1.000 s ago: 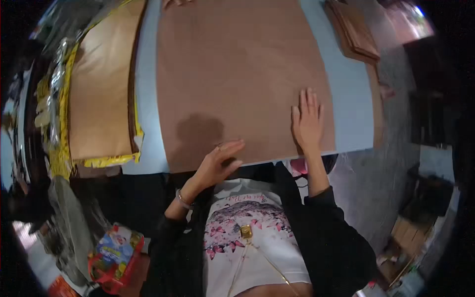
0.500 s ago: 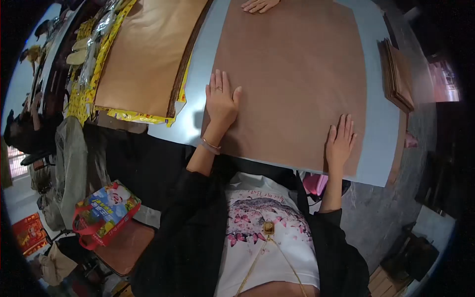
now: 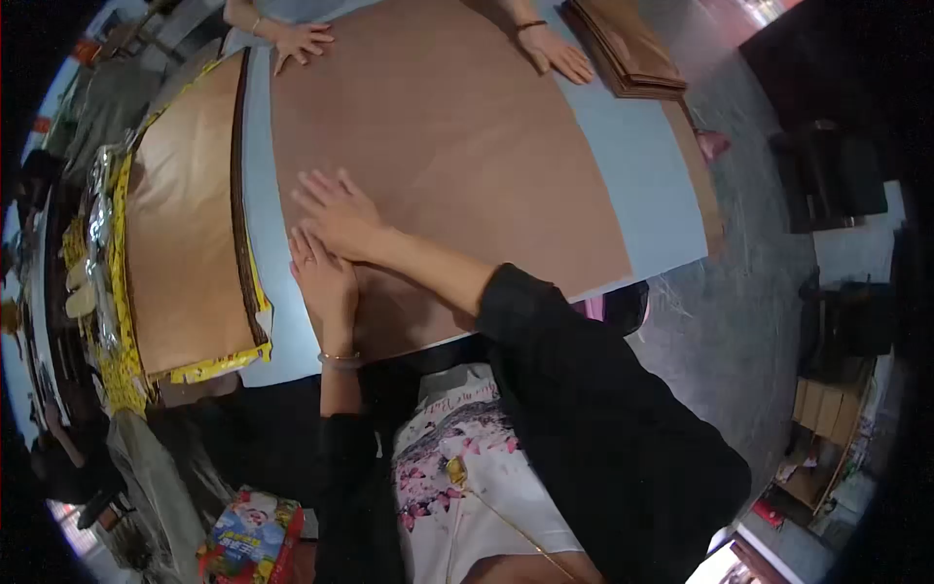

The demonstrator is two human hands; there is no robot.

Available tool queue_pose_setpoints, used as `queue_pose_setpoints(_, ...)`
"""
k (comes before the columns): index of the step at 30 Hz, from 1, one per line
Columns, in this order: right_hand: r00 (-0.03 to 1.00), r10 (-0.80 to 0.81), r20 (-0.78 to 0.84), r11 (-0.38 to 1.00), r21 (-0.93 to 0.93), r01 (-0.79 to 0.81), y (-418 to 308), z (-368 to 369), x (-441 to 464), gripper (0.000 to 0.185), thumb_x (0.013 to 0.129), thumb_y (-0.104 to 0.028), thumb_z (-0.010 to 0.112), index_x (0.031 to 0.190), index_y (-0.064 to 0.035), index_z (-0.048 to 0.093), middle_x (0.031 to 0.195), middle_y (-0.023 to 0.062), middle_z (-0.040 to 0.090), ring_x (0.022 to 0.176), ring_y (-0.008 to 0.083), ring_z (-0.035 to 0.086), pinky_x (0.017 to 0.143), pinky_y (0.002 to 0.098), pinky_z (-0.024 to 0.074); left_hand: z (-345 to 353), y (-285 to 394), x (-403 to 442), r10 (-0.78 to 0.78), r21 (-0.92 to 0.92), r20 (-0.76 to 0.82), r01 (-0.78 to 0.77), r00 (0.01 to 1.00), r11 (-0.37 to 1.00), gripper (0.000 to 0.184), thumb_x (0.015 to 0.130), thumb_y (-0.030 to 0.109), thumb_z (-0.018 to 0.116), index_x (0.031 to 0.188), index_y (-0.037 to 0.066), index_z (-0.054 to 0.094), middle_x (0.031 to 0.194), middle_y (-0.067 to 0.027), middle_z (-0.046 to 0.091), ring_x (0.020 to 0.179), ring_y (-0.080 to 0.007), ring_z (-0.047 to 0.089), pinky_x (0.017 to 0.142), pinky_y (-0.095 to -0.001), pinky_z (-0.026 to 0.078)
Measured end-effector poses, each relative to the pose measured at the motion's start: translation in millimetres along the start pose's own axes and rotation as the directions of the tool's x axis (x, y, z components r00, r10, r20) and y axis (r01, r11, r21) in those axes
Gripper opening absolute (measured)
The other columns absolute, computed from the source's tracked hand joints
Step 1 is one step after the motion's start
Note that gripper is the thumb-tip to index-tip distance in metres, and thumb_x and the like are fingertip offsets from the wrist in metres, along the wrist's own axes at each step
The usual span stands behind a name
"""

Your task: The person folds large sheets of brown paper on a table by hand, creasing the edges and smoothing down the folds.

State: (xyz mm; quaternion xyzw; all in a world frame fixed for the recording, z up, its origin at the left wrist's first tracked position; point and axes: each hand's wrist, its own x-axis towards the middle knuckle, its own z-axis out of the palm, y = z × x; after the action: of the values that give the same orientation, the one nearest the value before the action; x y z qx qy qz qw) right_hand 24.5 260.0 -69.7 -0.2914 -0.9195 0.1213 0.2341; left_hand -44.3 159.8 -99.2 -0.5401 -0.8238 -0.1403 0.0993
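A large brown sheet (image 3: 467, 175) lies flat over a pale blue sheet (image 3: 647, 185) on the table. My left hand (image 3: 326, 287), with a bracelet at its wrist, rests open on the brown sheet's left edge near me. Crossing over from the right, my right hand (image 3: 341, 216) is just beyond the left one, fingers apart and slightly blurred, over the brown sheet. I cannot tell whether it presses on the sheet. At the far side, another person's hands lie on the sheets, one near the left corner (image 3: 297, 44) and one at the right edge (image 3: 555, 51).
To the left is a stack of tan sheets (image 3: 185, 234) on yellow printed wrapping (image 3: 219, 365). Folded brown pieces (image 3: 632, 49) are piled at the far right. A colourful printed bag (image 3: 251, 535) sits low at the left, beside my body. Grey floor (image 3: 720, 321) shows on the right.
My right hand has swung from the sheet's right side across to its left edge. My left hand stays on that edge. The view has turned, and both of the other person's hands now show.
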Motion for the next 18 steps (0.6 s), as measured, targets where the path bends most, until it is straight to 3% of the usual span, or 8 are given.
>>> queue_pose_setpoints(2,0.994,-0.028,0.102,0.996,-0.075,0.036,2.3,17.3,14.1,0.047,0.091,-0.035,0.037,0.129,-0.0095,0.041,0.142,0.0112,0.025,0.132,0.0233,0.022,0.107,0.044,0.0134,0.9,-2.1,0.7,0.032,0.025,-0.029,-0.031,0.999,0.999,0.054,0.089,0.034,0.042,0.134,0.005,0.032,0.141,-0.0159,0.027,0.13,-0.0325,0.026,0.102,-0.0463,0.025)
queue_pose_setpoints(4,0.998,0.032,0.055,0.995,0.088,-0.037,13.7,32.9,16.5,0.047,0.091,-0.036,0.035,0.13,-0.011,0.041,0.142,0.0101,0.027,0.131,0.0231,0.024,0.108,0.0438,0.0127,-5.0,2.8,1.0,0.034,0.019,-0.026,-0.034,0.999,0.999,0.054,0.089,0.035,0.042,0.134,0.007,0.033,0.141,-0.0162,0.027,0.13,-0.0326,0.026,0.101,-0.0463,0.026)
queue_pose_setpoints(6,1.0,-0.008,0.029,0.997,-0.08,0.01,35.0,22.8,4.2,0.046,0.091,-0.036,0.035,0.13,-0.0113,0.042,0.141,0.0103,0.03,0.13,0.0234,0.026,0.108,0.0435,0.0126,-11.8,7.4,2.0,0.003,0.014,0.017,-0.003,1.0,1.0,0.053,0.09,0.037,0.041,0.135,0.01,0.034,0.141,-0.0171,0.026,0.129,-0.0329,0.026,0.101,-0.0466,0.027)
queue_pose_setpoints(10,0.972,0.234,-0.028,0.966,-0.105,-0.235,109.5,-19.8,-34.0,0.046,0.093,-0.032,0.03,0.134,-0.0103,0.034,0.143,0.0087,0.025,0.132,0.0228,0.022,0.108,0.0437,0.0115,-13.7,9.4,1.6,0.006,0.013,0.005,-0.006,1.0,1.0,0.053,0.09,0.038,0.041,0.135,0.009,0.034,0.141,-0.0173,0.026,0.13,-0.0325,0.024,0.102,-0.0468,0.025)
queue_pose_setpoints(12,0.941,0.335,0.043,0.818,-0.509,-0.268,151.0,-70.9,-58.0,0.046,0.095,-0.032,0.025,0.135,-0.0109,0.031,0.142,0.0068,0.026,0.132,0.0208,0.022,0.108,0.0423,0.0135,-14.9,11.8,1.7,-0.008,-0.001,0.011,0.008,1.0,1.0,0.053,0.091,0.037,0.041,0.134,0.009,0.033,0.141,-0.0173,0.026,0.13,-0.0323,0.024,0.102,-0.0469,0.024)
queue_pose_setpoints(14,0.907,0.386,-0.167,0.782,-0.463,-0.418,204.3,-91.9,-94.3,0.047,0.095,-0.036,0.026,0.134,-0.0113,0.033,0.143,0.0075,0.026,0.132,0.0214,0.023,0.107,0.0429,0.0157,-15.5,11.2,2.4,-0.025,-0.009,0.016,0.025,1.0,1.0,0.053,0.091,0.037,0.041,0.134,0.009,0.033,0.141,-0.0172,0.025,0.131,-0.0322,0.023,0.103,-0.047,0.024)
queue_pose_setpoints(16,0.806,0.536,-0.249,0.747,-0.306,-0.591,246.1,-112.1,-116.5,0.048,0.094,-0.038,0.027,0.135,-0.0122,0.033,0.142,0.0074,0.028,0.131,0.0216,0.025,0.107,0.0441,0.0157,-14.5,10.3,3.3,-0.026,-0.027,0.032,0.027,0.999,0.999,0.053,0.09,0.037,0.041,0.135,0.009,0.033,0.141,-0.017,0.025,0.131,-0.0319,0.023,0.103,-0.0472,0.023)
queue_pose_setpoints(18,0.802,0.54,-0.256,0.716,-0.362,-0.597,258.1,-130.3,-130.3,0.048,0.094,-0.037,0.028,0.134,-0.0111,0.033,0.142,0.0083,0.029,0.131,0.0224,0.025,0.106,0.0449,0.0163,-16.4,13.3,4.3,-0.046,-0.024,0.042,0.047,0.998,0.999,0.053,0.09,0.037,0.042,0.135,0.009,0.033,0.141,-0.0169,0.025,0.131,-0.0318,0.023,0.103,-0.0473,0.023)
